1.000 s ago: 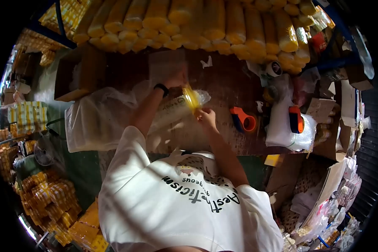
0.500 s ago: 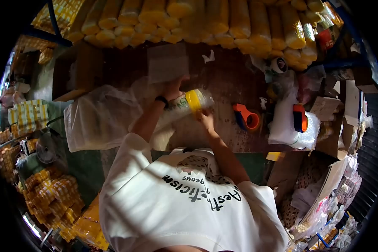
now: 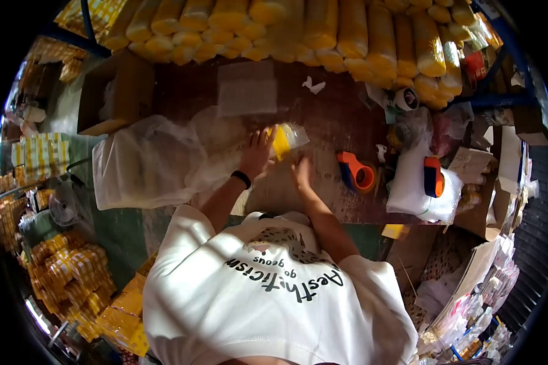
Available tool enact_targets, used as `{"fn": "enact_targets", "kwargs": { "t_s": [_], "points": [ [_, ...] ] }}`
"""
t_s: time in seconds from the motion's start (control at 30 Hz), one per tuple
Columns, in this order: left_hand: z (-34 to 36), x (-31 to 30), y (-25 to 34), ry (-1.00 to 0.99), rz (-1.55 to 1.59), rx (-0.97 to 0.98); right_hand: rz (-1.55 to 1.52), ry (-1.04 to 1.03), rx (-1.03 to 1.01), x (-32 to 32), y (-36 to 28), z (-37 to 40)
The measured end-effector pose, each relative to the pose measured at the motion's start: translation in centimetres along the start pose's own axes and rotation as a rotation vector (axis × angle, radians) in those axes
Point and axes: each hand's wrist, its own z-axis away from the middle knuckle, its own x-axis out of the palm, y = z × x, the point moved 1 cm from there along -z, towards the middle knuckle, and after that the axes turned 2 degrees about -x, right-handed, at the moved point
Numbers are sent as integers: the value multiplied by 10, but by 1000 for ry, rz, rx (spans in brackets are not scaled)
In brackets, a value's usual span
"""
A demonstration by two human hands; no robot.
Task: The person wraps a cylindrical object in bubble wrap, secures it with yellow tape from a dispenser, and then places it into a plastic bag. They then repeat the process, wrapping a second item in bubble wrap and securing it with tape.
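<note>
A small package wrapped in clear plastic with a yellow tape band (image 3: pixel 280 145) lies on the brown table in front of me. My left hand (image 3: pixel 257 153), with a black band at the wrist, rests flat on its left end, fingers stretched out and slightly apart. The hand covers part of the package. Just below the right end, my right hand (image 3: pixel 302 171) is close to the package's lower edge, its fingers loosely extended. Whether they touch it is hard to see.
An orange tape dispenser (image 3: pixel 357 173) lies on the table to the right. A second dispenser (image 3: pixel 433 176) sits on bubble wrap (image 3: pixel 408 188). Clear plastic sheeting (image 3: pixel 146 164) and a cardboard box (image 3: pixel 119 91) are on the left. Yellow rolls (image 3: pixel 353 30) are stacked along the back.
My left hand has come down from beyond the package and now lies flat over its left end. My right hand has drawn slightly away from the yellow band.
</note>
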Motion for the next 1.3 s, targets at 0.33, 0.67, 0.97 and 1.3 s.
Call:
{"fn": "enact_targets", "kwargs": {
  "t_s": [0.33,0.67,0.97,1.3],
  "points": [
    [6,16,-27,-22,247,-183,773,-63,-898,2,-70,-23],
    [82,24,-66,64,-150,-235,939,-44,-1026,10,-69,-46],
    [85,-21,-49,-194,419,-115,953,-534,-1036,-71,-36,-36],
    [92,13,-20,241,141,101,701,-163,-1231,-87,11,6]
  ]
}}
